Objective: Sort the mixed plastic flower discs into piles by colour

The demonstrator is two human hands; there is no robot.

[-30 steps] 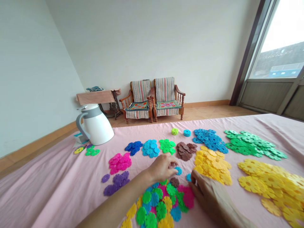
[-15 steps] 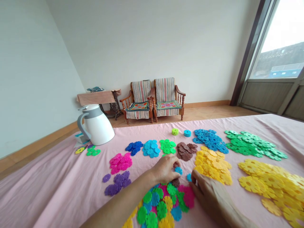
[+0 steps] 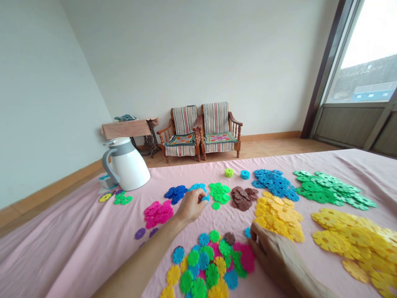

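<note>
Left hand (image 3: 190, 206) pinches a blue disc (image 3: 205, 198), centre frame, by the light-blue pile (image 3: 197, 187); a light edge grip, let go low, should avoid scattering. Right hand (image 3: 273, 250), lower right, curls at a second disc (image 3: 247, 232); can't tell whether it's pinching.

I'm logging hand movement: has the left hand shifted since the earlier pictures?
Yes. The left hand has moved leftward and slightly forward: from in front of the green pile to its left, now partly covering the light-blue pile.
</note>
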